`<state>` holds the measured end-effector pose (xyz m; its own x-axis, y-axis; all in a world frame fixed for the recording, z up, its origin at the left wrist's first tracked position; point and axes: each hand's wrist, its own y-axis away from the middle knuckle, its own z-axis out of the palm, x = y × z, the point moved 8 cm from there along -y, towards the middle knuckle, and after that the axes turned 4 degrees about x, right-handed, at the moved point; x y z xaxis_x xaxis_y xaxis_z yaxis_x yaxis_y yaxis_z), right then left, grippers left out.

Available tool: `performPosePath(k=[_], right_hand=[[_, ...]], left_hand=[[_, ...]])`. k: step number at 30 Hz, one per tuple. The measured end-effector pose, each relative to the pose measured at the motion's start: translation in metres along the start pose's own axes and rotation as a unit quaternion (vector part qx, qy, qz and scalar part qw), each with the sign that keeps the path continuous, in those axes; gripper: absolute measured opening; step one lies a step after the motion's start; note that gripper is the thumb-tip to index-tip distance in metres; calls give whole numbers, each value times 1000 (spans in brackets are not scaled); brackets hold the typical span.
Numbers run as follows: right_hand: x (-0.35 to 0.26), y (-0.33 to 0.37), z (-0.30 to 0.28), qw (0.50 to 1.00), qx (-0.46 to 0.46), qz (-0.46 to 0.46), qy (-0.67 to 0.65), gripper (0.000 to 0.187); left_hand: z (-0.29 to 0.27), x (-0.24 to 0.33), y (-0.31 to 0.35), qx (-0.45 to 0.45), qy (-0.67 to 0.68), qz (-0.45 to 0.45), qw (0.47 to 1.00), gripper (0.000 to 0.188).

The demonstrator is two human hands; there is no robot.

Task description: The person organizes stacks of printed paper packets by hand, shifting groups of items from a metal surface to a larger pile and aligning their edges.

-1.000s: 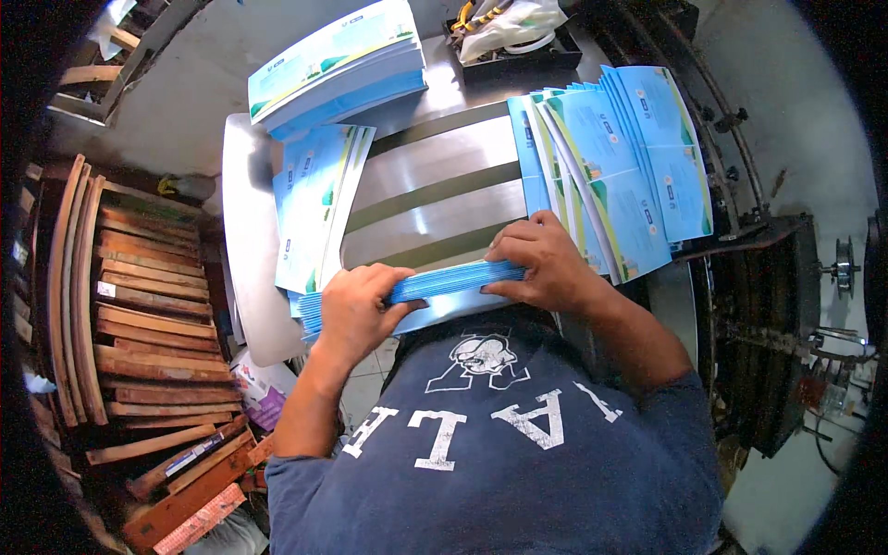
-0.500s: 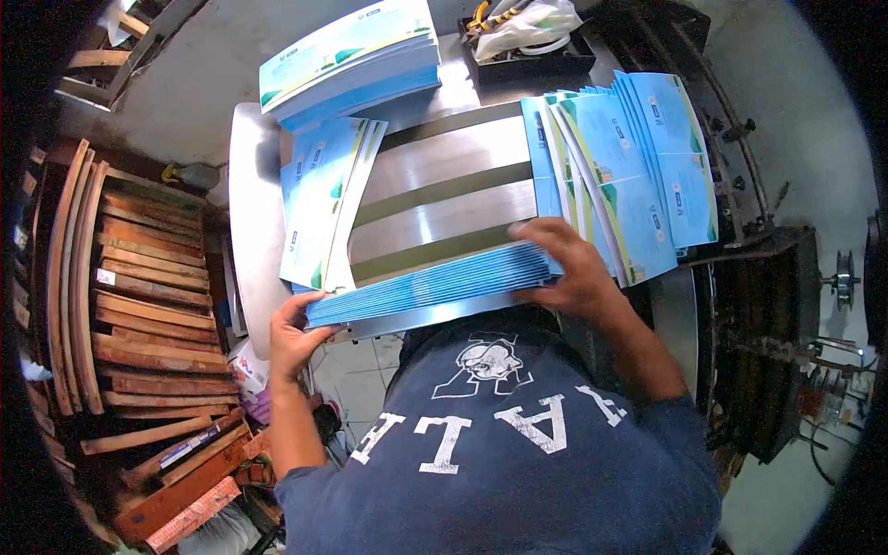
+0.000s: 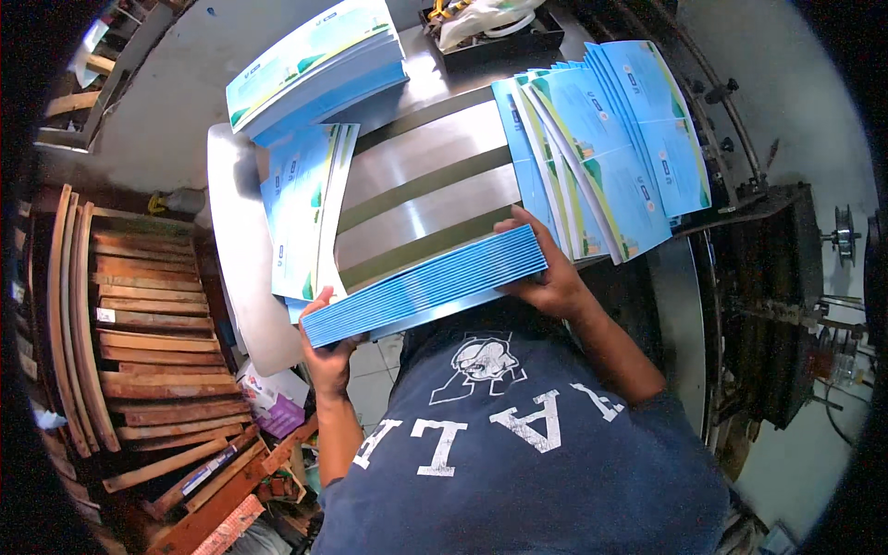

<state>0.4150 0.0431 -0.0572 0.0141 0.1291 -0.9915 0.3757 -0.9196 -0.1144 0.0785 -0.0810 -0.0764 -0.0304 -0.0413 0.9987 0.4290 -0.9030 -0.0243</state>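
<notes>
A thick stack of blue booklets point(image 3: 425, 287) is held between my two hands above the near edge of the metal table, its layered blue edges facing me. My left hand point(image 3: 327, 356) grips the stack's left end, fingers curled beneath and the thumb along its end. At the right end my right hand point(image 3: 548, 273) is closed round the corner, fingers over the far side. Beyond my left hand lies a fanned pile of blue and white booklets point(image 3: 301, 208). Several overlapping rows of similar booklets point(image 3: 597, 153) lie near my right hand.
A taller booklet stack point(image 3: 319, 69) stands at the table's far left. Behind the metal tabletop point(image 3: 430, 180), with its dark green strips, sits a black tray point(image 3: 504, 46) of tools and plastic. Wooden slats point(image 3: 153, 314) are stacked at left; dark machinery point(image 3: 777, 305) stands at right.
The held stack has been lifted and tilted so more of its edge faces me. My left hand has shifted its grip to underneath. The view has moved slightly.
</notes>
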Motion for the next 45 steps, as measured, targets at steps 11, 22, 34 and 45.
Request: performPosePath(k=[11,22,34,45], right_hand=[[1,-9,3,999,-36,8,3,87],[28,1,15,977,35,191,84,61],[-17,-25,47,899,119,124,402,66],[16,-83,124,792,32,10,610,72]], left_hand=[[-4,-8,-2,13,-57,5,998,61],[-15,20,-20,48,-89,-76,992,49],[-36,-40,-40,-66,-172,-245,952,41],[-41,-27,-38,-62,-161,-146,974,44]])
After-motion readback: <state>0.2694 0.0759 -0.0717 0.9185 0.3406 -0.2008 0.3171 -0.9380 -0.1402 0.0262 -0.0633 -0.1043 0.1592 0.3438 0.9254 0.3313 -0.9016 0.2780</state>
